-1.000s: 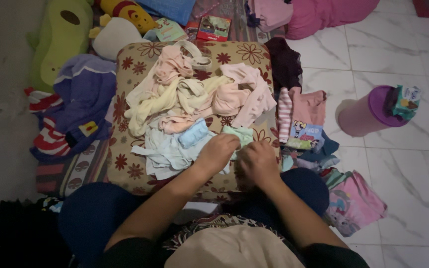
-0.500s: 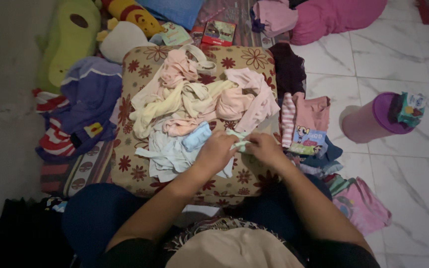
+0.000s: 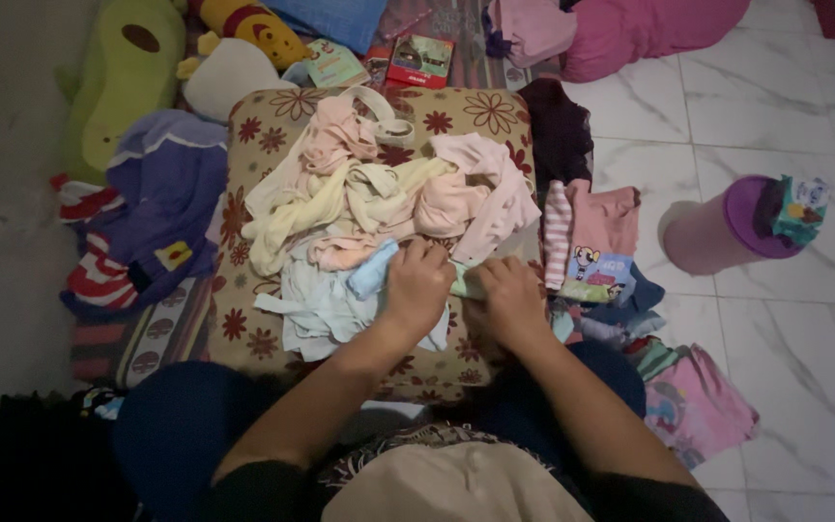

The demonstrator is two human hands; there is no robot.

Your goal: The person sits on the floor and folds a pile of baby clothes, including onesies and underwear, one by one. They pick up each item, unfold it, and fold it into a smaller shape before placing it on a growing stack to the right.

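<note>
A floral brown cushion [image 3: 495,111] lies in front of me with a heap of small pastel baby clothes [image 3: 379,198] on it: pink, cream, pale blue and white pieces. My left hand [image 3: 416,287] and my right hand [image 3: 506,300] sit side by side at the heap's near edge. Both press on a small mint-green garment [image 3: 463,281], which shows only as a sliver between them.
Folded clothes [image 3: 599,246] are stacked right of the cushion, with a pink pile [image 3: 696,406] nearer me. A purple lidded container [image 3: 722,227] stands on the white tiled floor. Plush toys [image 3: 234,48] and a purple striped garment [image 3: 161,208] lie at the left.
Both hands moved from the cushion's near edge up toward the heap, bringing the mint-green garment between them; it now shows less than before.
</note>
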